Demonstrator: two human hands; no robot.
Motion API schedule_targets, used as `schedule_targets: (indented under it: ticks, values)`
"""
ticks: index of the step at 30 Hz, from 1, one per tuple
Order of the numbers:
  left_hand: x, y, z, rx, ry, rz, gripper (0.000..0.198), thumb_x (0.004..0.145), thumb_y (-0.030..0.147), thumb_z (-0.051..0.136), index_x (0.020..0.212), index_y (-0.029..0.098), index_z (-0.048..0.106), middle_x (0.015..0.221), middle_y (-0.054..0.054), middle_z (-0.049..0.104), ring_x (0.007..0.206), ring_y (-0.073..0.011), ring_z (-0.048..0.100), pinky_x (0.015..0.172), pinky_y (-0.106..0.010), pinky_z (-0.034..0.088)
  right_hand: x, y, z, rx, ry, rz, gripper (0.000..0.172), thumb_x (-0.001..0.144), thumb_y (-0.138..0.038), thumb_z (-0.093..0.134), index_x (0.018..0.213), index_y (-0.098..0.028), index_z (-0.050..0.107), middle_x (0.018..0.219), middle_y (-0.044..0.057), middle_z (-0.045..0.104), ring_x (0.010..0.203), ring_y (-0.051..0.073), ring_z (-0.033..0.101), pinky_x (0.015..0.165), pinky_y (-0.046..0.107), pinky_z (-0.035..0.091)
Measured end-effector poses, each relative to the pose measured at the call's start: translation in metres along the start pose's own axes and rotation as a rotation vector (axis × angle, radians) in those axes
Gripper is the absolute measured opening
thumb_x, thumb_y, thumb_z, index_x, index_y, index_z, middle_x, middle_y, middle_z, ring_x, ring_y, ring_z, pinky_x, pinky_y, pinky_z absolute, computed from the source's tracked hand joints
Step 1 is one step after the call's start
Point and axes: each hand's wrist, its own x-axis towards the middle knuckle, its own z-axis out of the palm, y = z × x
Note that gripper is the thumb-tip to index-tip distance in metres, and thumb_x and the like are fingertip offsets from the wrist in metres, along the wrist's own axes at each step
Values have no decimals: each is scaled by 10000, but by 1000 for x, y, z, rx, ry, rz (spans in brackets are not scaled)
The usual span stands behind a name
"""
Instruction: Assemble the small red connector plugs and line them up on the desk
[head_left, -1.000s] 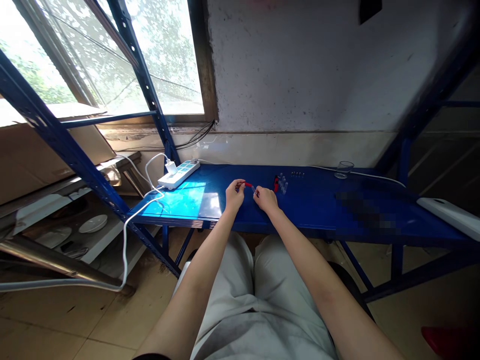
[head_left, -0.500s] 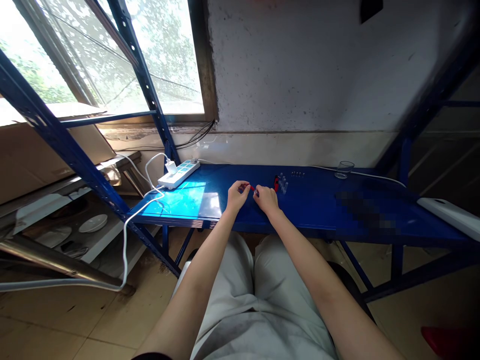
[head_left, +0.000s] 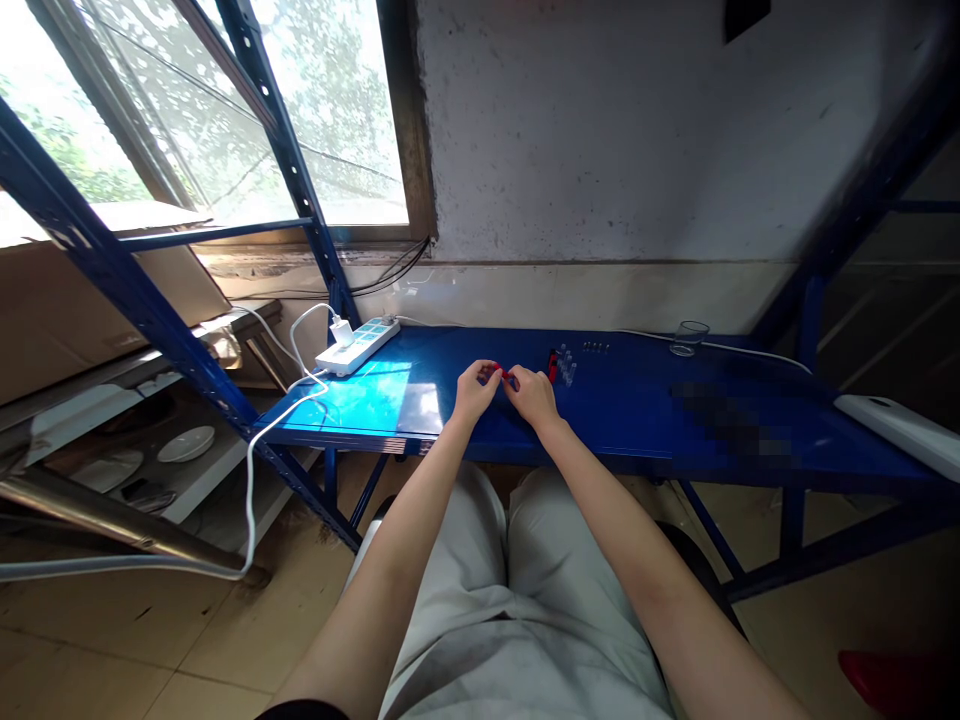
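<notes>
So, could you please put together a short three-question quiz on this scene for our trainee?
1. True or false: the left hand and right hand pinch one small red piece between them.
2. What is plugged into the power strip? A) white charger B) black lamp C) nothing
3. Fill in: the glass stands on the blue table to the person's ____.
Key: 1 true; 2 A; 3 right.

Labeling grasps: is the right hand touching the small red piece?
Touching. The head view shows the small red piece pinched between fingers of the right hand and the left hand, no gap visible.
</notes>
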Motion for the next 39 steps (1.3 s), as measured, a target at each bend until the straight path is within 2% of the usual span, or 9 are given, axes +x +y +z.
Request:
schedule_targets:
  ticks: [5,10,22,27,30,34,39]
  values:
    - [1,-3,1,7,-45,-14,193,746,338,586,800,157,623,743,-32,623,630,-109,537,602,-231,440,-1,0,-1,21,22,-19,246,904,-289,332,848,-176,543,764,59,613,678,165,535,661,266,281]
    - [1,-5,1,12,-124,-39,187,735,339,590,731,158,637,666,-13,606,605,-112,532,581,-230,420,-1,0,1,68,52,-49,243,891,-259,342,949,-164,559,839,77,623,763,180,548,686,268,292]
    - [3,-7,1,140,-87,-61,173,722,320,585,693,153,621,640,-8,597,587,-111,523,572,-230,411,1,1,3,78,-27,-79,288,890,-211,352,1069,-145,568,920,100,661,809,191,587,709,287,342]
    - [1,-5,2,226,-69,-103,166,717,310,576,693,149,610,662,-11,603,590,-114,528,567,-231,402,1,2,5,76,-31,-91,292,883,-203,376,1093,-138,568,921,109,669,803,197,605,703,300,368]
    - [2,-5,2,291,-66,-71,147,716,290,564,695,149,601,681,-19,604,601,-120,532,567,-234,397,1,3,5,76,-19,-80,288,878,-202,380,1087,-150,572,932,104,672,803,199,611,701,304,380]
    - [17,-2,-5,467,-130,-19,135,702,281,568,678,153,606,697,-32,611,643,-142,551,593,-245,402,0,3,4,113,20,-42,277,878,-196,364,1038,-165,588,935,87,674,798,195,616,705,304,395]
    - [49,-1,-27,677,-174,-155,162,710,288,557,737,151,639,756,-63,642,692,-174,582,622,-263,416,-1,3,3,158,48,-43,270,872,-188,366,1021,-165,590,901,80,674,784,186,618,720,306,413]
